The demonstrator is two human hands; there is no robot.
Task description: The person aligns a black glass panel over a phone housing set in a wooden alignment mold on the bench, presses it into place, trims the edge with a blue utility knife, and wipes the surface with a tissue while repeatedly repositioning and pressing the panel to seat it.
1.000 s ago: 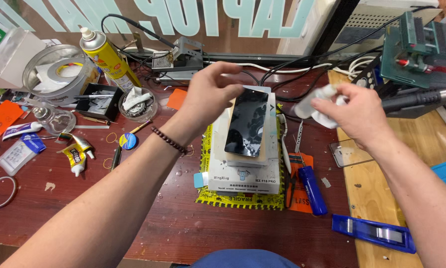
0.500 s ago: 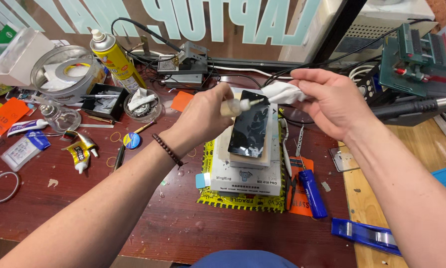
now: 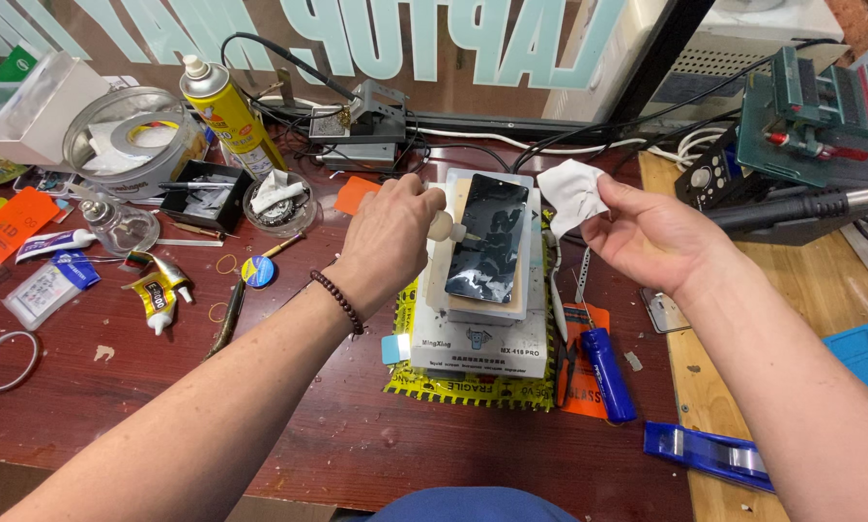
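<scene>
Head view: left hand [image 3: 388, 235] pinched a small bottle [image 3: 441, 227]; right hand [image 3: 647, 235] pinched a soft wipe [image 3: 569, 191] above the breakable-looking phone screen [image 3: 489, 237].

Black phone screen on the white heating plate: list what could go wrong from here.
1. The black phone screen lies loose on the white heating plate; a push from the left hand, which holds a small bottle at its edge, could slide it off.
2. Liquid from the bottle might drip past the screen onto the plate.
3. The white wipe in the right hand could drag grit and scratch the glass.
</scene>
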